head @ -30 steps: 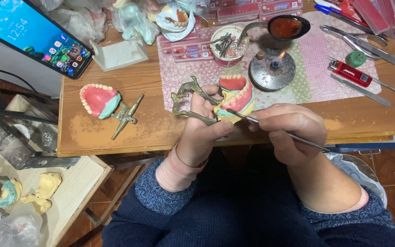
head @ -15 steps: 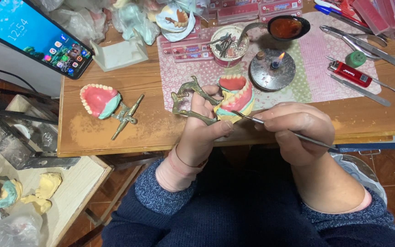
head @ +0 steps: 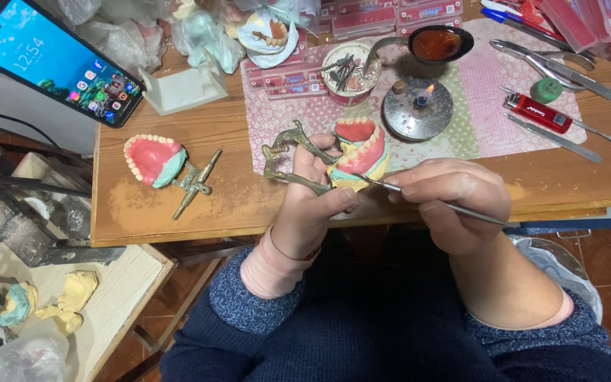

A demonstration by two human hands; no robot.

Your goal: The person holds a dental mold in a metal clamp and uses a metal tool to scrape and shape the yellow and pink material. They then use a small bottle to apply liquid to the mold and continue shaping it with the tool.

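My left hand (head: 312, 194) grips a brass articulator (head: 286, 161) carrying a denture model (head: 361, 152) with pink wax gums, white teeth and a yellow stone base, held over the front edge of the wooden table (head: 235, 205). My right hand (head: 454, 201) holds a thin metal wax tool (head: 419, 198) like a pen, with its tip touching the right side of the model. Both forearms wear dark blue knitted sleeves.
A small burner (head: 419, 106) with a lit flame stands just behind the model on a patterned cloth (head: 489, 92). A second denture on an articulator (head: 157, 161) lies at the left. A phone (head: 54, 60), a red lighter (head: 537, 113), metal instruments (head: 553, 60) and a tin (head: 348, 71) crowd the back.
The tool tip has shifted slightly along the model's side. Both hands stay in nearly the same place.
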